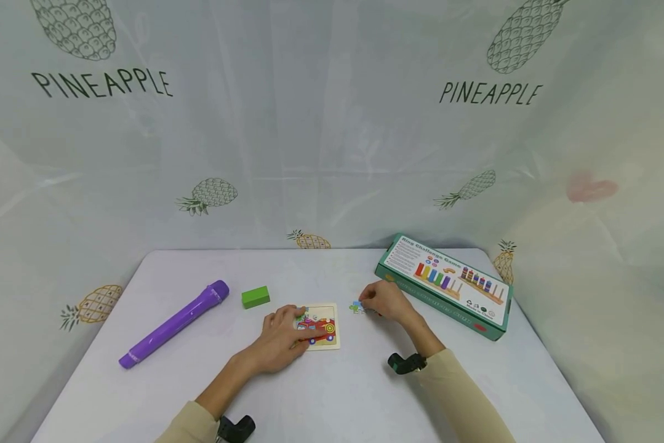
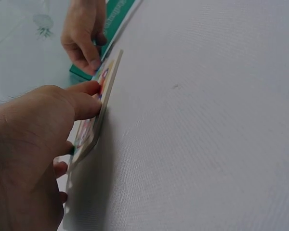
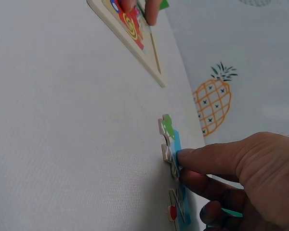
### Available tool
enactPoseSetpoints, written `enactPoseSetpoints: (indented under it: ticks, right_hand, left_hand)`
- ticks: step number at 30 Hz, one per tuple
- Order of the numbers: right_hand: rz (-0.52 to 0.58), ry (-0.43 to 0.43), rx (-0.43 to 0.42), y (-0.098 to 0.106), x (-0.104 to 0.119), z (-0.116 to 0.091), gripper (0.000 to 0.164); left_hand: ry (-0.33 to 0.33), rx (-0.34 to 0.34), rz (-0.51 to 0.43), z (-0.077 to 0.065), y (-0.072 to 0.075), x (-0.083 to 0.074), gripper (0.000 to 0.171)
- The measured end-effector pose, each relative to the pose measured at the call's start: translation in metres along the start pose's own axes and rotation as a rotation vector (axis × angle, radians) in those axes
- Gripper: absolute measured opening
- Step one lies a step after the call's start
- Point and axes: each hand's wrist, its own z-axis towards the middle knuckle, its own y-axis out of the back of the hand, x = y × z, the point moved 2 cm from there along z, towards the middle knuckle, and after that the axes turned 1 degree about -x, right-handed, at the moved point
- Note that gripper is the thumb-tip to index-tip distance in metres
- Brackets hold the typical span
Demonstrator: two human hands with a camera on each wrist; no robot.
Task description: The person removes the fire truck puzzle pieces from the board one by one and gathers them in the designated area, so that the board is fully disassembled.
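A wooden jigsaw board (image 1: 332, 312) with a red truck picture lies in the middle of the table. My left hand (image 1: 280, 338) holds it at the left side, one finger stretched across the truck. In the left wrist view, the board (image 2: 116, 67) shows edge-on with a shadow along it. To its right, my right hand (image 1: 388, 301) pinches a small blue and green puzzle piece (image 1: 356, 306) between thumb and forefinger. The right wrist view shows this piece (image 3: 168, 127) close over the table, with another piece (image 3: 183, 211), blue with a red spot, beside it under the fingers.
A green block (image 1: 255, 297) sits to the left behind the board. Farther left lies a long purple tube (image 1: 173, 326) with a wider end. The green Ring Challenge Game box (image 1: 445, 283) lies at the back right, close behind the right hand. A pineapple-print sheet (image 1: 332, 123) hangs behind the table.
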Motion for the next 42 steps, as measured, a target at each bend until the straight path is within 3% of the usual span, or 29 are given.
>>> enactPoseSetpoints:
  ticks: [13,42]
  right_hand:
    - [-0.041,0.026,-0.025,-0.0016,0.0003,-0.0003,0.004]
    - [-0.05,0.013,-0.016,-0.0017,0.0019,-0.0034,0.005]
  left_hand:
    - [0.011,-0.027,0.056,0.0012,-0.0022,-0.0005,0.04]
    - [-0.008,-0.02,0.003,-0.0032,-0.0012,0.0036,0.035]
